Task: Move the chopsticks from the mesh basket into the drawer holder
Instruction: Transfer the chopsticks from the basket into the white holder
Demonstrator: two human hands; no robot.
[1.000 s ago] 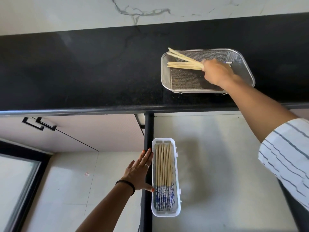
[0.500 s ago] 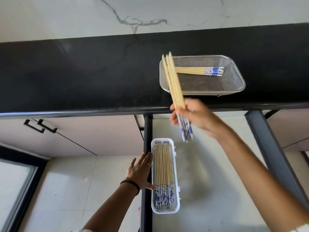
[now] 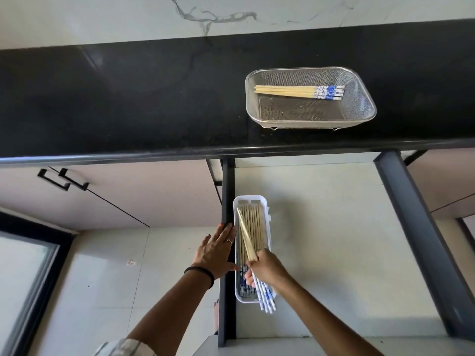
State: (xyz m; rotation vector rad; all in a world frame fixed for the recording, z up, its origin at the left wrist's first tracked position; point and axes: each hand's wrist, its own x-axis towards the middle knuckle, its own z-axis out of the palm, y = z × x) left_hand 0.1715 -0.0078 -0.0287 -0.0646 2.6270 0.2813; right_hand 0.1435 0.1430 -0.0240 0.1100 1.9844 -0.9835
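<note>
From my feed, the black countertop [image 3: 128, 98] fills the upper half of the view, with a pale marble wall [image 3: 102, 16] behind it. Below its front edge I see the open drawer [image 3: 334, 240], its light floor framed by dark rails, and to the left a cabinet front with black handles [image 3: 63, 179].

On the counter's right part sits the mesh basket [image 3: 359, 109], resting on small wire feet. A few chopsticks [image 3: 298, 91] lie in it along its far side, roughly parallel, with their blue-and-white ends pointing right.

In the drawer, just beside the left rail, stands the white drawer holder [image 3: 268, 227], long and narrow, already packed with chopsticks lying lengthwise, patterned ends toward me.

My right hand [image 3: 267, 268] is closed around a held bundle [image 3: 246, 236] of chopsticks, gripping it near the patterned ends. The bundle is tilted over the holder: the plain tips reach toward the holder's far left corner, while the blue-and-white ends stick out past the holder's near right corner.

My left hand [image 3: 216, 253] lies flat and spread open on the drawer's left rail, holding nothing, thumb touching the holder's side. It wears a ring, and a dark band circles the wrist.
</note>
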